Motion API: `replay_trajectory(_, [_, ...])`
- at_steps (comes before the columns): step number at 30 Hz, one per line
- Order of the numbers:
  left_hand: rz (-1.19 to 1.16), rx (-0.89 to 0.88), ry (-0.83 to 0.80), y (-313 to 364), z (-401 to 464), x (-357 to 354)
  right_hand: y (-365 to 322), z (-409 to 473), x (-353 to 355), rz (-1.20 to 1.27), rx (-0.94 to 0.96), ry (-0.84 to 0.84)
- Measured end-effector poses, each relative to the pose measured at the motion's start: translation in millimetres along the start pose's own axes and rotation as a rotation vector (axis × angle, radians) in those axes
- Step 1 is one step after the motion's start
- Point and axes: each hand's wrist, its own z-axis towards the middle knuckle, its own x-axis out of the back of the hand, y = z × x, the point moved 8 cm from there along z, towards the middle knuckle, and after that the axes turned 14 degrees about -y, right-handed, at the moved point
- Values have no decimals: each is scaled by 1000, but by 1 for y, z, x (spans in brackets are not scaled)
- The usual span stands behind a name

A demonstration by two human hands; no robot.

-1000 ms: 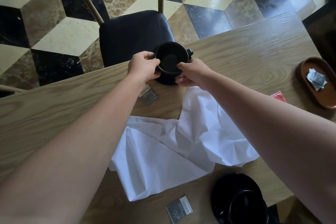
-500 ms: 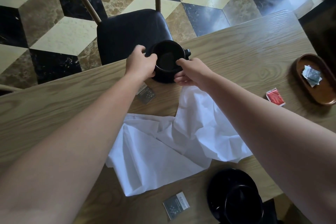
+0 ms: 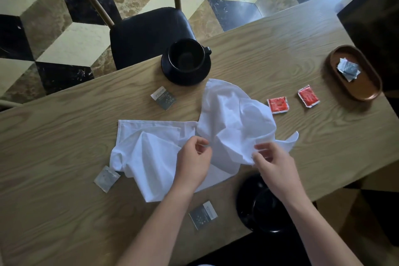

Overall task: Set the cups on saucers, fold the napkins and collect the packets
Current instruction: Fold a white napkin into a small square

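Observation:
A black cup (image 3: pixel 185 58) stands on a black saucer (image 3: pixel 172 76) at the table's far edge. Two crumpled white napkins overlap mid-table, one on the left (image 3: pixel 149 153) and one on the right (image 3: pixel 233 114). My left hand (image 3: pixel 194 164) pinches the cloth where they meet. My right hand (image 3: pixel 274 164) pinches the right napkin's near edge. A second black cup on its saucer (image 3: pixel 259 211) sits at the near edge, partly hidden by my right forearm. Loose packets lie around: grey (image 3: pixel 163 97), silver (image 3: pixel 106 178), grey (image 3: pixel 203 215), and two red (image 3: pixel 278 104) (image 3: pixel 308 95).
An oval wooden tray (image 3: pixel 367 90) at the right end of the table holds a few silver packets (image 3: pixel 348 69). A black-seated chair (image 3: pixel 149 32) stands behind the far edge, close to the far cup. The wooden table (image 3: pixel 54 136) ends just beyond the tray.
Both hands have let go of the far cup, which now stands alone on its saucer, and have drawn back toward me onto the napkins.

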Motion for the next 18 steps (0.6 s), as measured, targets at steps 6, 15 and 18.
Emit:
replay_trajectory(6, [427,-81,-92,53,31,-11,3,-2,-6,-363,107,47])
replay_trajectory(15, [685,-396,96,123,3,-24,-11,-3,27,-353,200,64])
replay_trajectory(18, [575,-534,193,155,-28,-18,-20,-24,51,-164,297,147])
